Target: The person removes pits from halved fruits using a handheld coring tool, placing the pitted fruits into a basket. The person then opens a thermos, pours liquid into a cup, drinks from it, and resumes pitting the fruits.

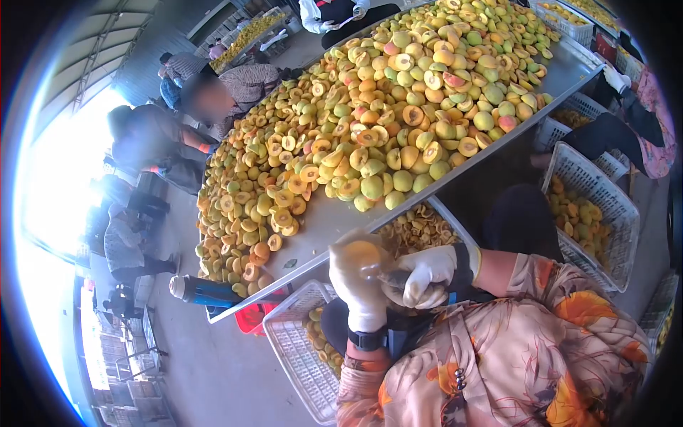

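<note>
My left hand (pixel 358 288), in a white glove with a dark band at the wrist, is closed around a yellow peach half (pixel 361 255), which is blurred by motion. Against the fruit, my right hand (pixel 432 274), also gloved in white, is closed on a small metal pitting tool (pixel 371 271). Its exact shape is smeared and partly covered by the fingers. Both hands are close together in front of my body, by the near edge of a metal table (pixel 334 222). On that table lies a large heap of halved peaches (pixel 363 135), several with pits showing.
A white crate (pixel 302 370) with peach halves stands below my left hand. Another crate (pixel 601 192) holding fruit is at the right. Pits and scraps (pixel 420 231) lie in a container under the table edge. A thermos (pixel 206 290) is at the table's corner. Several people work around.
</note>
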`<state>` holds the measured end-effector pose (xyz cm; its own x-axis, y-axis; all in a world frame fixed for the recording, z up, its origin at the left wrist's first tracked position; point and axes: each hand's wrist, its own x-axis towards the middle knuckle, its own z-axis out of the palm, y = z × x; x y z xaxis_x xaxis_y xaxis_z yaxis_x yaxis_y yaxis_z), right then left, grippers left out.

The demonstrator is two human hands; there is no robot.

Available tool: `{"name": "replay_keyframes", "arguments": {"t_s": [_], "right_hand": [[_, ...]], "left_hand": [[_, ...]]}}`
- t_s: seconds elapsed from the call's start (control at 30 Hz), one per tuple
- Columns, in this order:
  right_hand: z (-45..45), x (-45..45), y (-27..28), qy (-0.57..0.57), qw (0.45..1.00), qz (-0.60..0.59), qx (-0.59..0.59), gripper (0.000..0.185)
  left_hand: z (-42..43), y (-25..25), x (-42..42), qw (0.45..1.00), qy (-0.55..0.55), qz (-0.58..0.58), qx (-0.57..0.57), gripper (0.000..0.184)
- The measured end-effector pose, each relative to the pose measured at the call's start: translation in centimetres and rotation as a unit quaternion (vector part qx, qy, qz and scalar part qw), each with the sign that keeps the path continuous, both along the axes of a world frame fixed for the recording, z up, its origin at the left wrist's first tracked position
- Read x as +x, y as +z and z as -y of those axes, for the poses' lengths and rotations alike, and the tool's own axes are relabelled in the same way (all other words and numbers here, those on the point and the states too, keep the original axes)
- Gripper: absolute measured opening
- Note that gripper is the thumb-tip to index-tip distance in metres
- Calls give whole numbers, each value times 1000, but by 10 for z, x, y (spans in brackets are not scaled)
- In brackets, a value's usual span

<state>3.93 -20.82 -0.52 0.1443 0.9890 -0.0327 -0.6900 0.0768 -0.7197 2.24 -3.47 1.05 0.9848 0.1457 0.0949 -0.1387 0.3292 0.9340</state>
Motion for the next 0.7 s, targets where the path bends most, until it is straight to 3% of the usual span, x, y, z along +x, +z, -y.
{"name": "replay_keyframes", "arguments": {"t_s": [0.03, 0.1, 0.13, 0.2, 0.23, 0.27, 0.3, 0.37, 0.47, 0.53, 0.63, 0.7], "right_hand": [[0, 3, -1, 5, 1000, 9, 22, 23], [5, 7, 1, -16, 990, 101, -93, 24], [9, 9, -1, -28, 978, 147, -148, 24], [15, 17, -42, -58, 865, 418, -270, 31], [22, 18, -64, -67, 776, 535, -328, 34], [30, 17, -71, -70, 750, 558, -349, 38], [31, 15, -64, -71, 768, 521, -366, 38], [29, 18, -67, -65, 774, 501, -381, 38], [21, 23, -73, -56, 767, 528, -360, 37], [21, 21, -78, -57, 763, 534, -360, 38], [31, 20, -74, -47, 756, 550, -352, 37], [33, 26, -80, -25, 784, 514, -346, 36]], "left_hand": [[-7, 1, 3, 999, 33, -19, -21, 62], [-44, -20, 3, 968, 145, 55, 198, 55], [-64, -21, -2, 951, 180, 66, 241, 51], [-95, 1, -24, 963, 194, -79, 167, 37], [-124, -2, -30, 932, 167, -125, 297, 34], [-154, -9, -34, 880, 138, -172, 421, 33], [-176, -19, -33, 804, 154, -155, 553, 33], [-206, -37, -24, 599, 176, -115, 773, 38], [-199, -22, 46, 695, 171, -101, 691, 49], [-200, -31, 113, 690, 165, -7, 705, 55], [-191, -42, 211, 652, 135, 27, 746, 64], [-184, -53, 264, 619, 112, 4, 778, 75]]}}
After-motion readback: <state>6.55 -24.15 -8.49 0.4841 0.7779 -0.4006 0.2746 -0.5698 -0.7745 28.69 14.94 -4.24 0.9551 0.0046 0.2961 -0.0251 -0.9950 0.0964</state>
